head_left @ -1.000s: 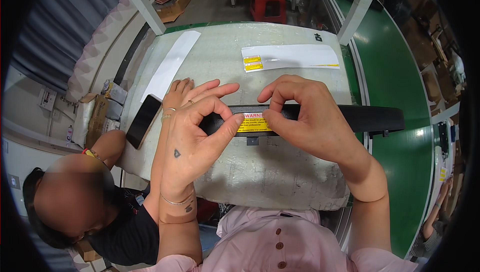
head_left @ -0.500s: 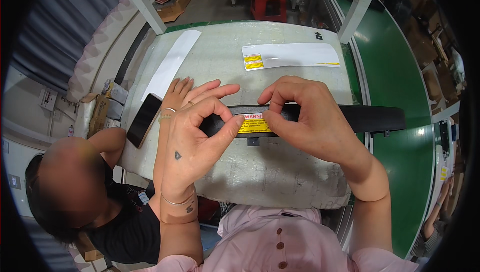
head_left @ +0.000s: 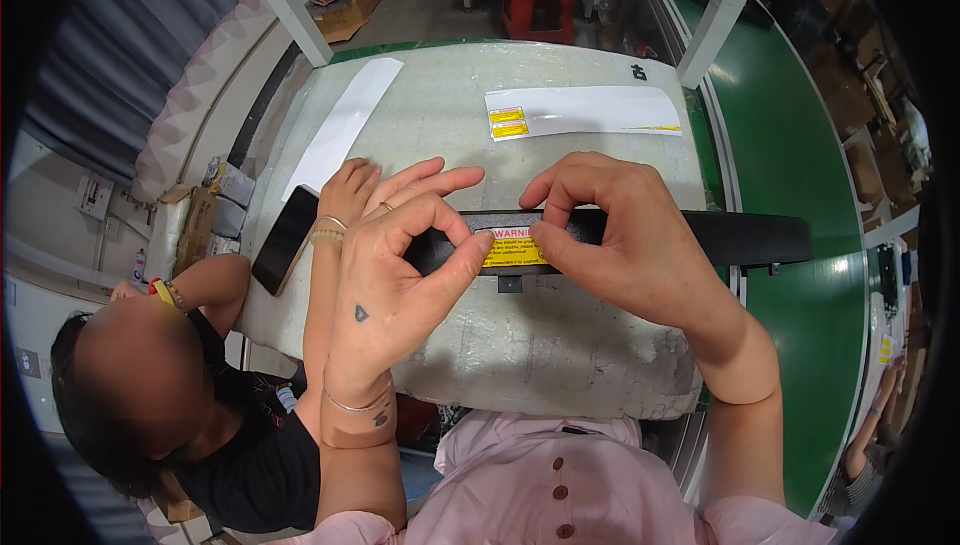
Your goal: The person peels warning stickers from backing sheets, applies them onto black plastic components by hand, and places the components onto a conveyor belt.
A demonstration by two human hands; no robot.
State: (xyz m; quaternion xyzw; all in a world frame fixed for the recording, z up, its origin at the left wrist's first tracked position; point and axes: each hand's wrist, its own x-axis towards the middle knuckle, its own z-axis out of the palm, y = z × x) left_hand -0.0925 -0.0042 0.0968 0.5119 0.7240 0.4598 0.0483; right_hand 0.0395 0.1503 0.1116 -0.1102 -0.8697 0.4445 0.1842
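A long black plastic bar point(head_left: 748, 239) lies crosswise in front of me, its right end reaching out past the table. Over its middle is a small yellow-and-white sticker point(head_left: 511, 252) with red and black print. My left hand point(head_left: 395, 280) pinches the sticker's left end between thumb and forefinger, its other fingers stretched outward. At the sticker's right end, my right hand point(head_left: 635, 250) is closed in a pinch, thumb on the upper corner. Whether the sticker touches the bar all over, I cannot tell. A small black tab point(head_left: 510, 285) juts from the bar's near edge.
A white backing sheet point(head_left: 590, 113) with a few yellow stickers lies at the far right of the padded table point(head_left: 440, 95). Another white strip point(head_left: 345, 125) and a black phone point(head_left: 285, 240) lie left. A co-worker point(head_left: 250, 435) leans in there, one arm beside mine. A green conveyor point(head_left: 800, 345) runs along the right.
Both my hands and the sticker have shifted very slightly to the right. The co-worker's hand on the table has drawn back a little, and their other hand now shows by the head.
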